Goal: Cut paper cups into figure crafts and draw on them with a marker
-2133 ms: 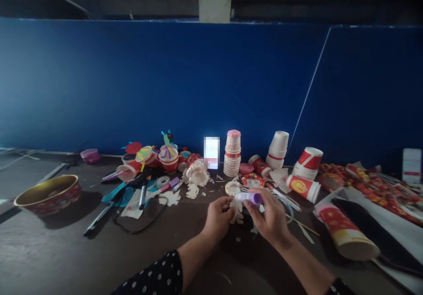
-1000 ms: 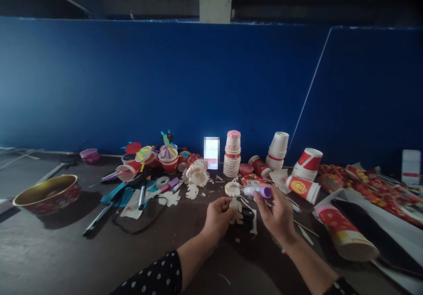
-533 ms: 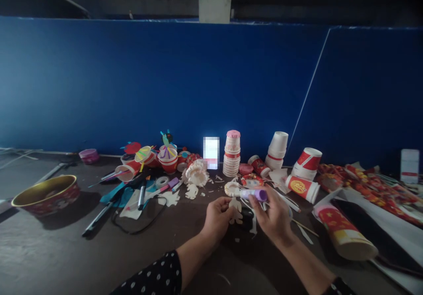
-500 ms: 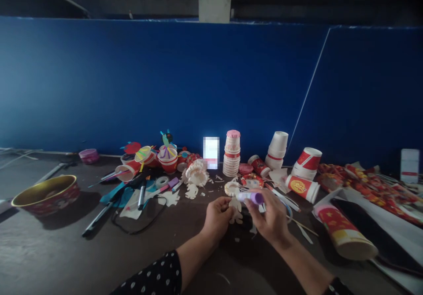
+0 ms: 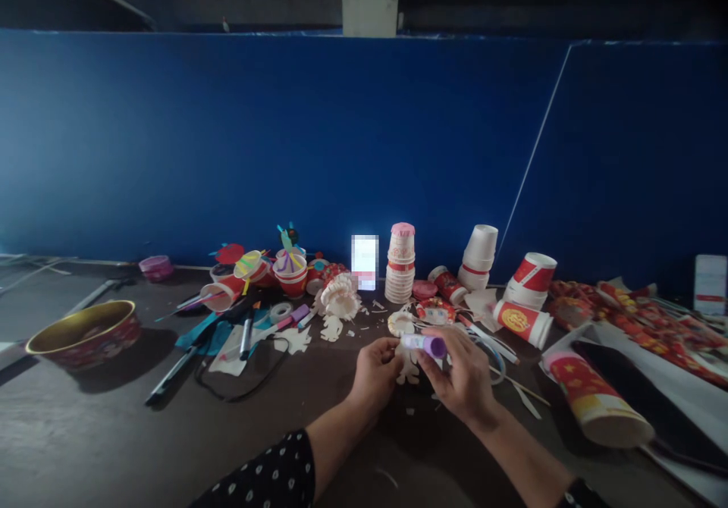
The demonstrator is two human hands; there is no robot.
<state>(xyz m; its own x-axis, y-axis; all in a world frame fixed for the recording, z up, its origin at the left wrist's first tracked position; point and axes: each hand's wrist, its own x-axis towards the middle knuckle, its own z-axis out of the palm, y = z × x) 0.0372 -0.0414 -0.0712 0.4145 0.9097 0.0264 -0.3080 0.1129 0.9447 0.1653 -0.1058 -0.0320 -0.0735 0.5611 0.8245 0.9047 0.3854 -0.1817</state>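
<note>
Your sleeve [image 5: 273,466] is black, dotted with small white spots. Your tube [image 5: 424,344] runs pale lilac to a strong purple end; your paper cutout [image 5: 408,372] is cream — the tabletop [image 5: 187,455] dark brown. You face a deep blue partition [image 5: 284,136], a bowl [image 5: 111,347] gold inside, patterned red outside — and a red-and-white cup [image 5: 520,323] with a gold emblem.

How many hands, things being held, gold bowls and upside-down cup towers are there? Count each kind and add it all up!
Hands: 2 (left hand, right hand)
Held things: 2 (purple tube, paper figure)
Gold bowl: 1
Upside-down cup towers: 3 (left tower, middle tower, right tower)
Total: 8
</note>
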